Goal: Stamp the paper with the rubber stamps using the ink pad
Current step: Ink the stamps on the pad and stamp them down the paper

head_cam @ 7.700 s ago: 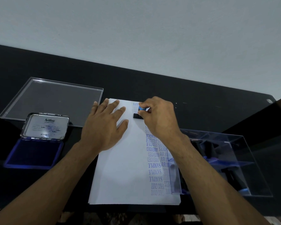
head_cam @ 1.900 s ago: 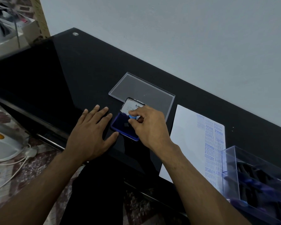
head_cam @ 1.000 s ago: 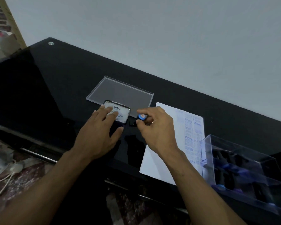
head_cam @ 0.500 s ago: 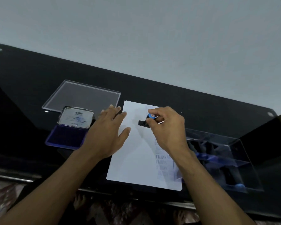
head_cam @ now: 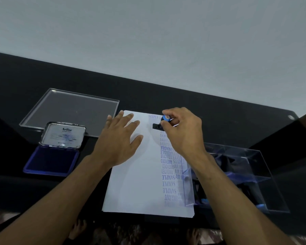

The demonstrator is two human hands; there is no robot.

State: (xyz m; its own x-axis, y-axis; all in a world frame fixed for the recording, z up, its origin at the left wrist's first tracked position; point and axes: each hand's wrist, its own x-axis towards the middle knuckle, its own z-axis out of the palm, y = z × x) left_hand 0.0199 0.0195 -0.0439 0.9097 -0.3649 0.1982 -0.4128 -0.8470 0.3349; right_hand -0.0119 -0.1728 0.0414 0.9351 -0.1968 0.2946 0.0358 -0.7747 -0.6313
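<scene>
A white paper (head_cam: 140,183) lies on the black glass table, its right side covered with blue stamped words. My right hand (head_cam: 182,131) pinches a rubber stamp (head_cam: 160,123) with a blue knob and a black base, held at the paper's far right, just below a faint "SAMPLE" print. My left hand (head_cam: 120,140) lies flat with spread fingers on the paper's far left part. The open ink pad (head_cam: 51,160), blue with its metal lid raised, sits left of the paper.
A clear plastic lid (head_cam: 71,110) lies behind the ink pad. A clear plastic box (head_cam: 240,175) holding more stamps stands at the right, overlapping the paper's right edge. The table's near edge runs below the paper. A pale wall rises behind the table.
My right hand has carried the stamp from the ink pad over to the paper's far right. My left hand left the ink pad and now rests flat on the paper.
</scene>
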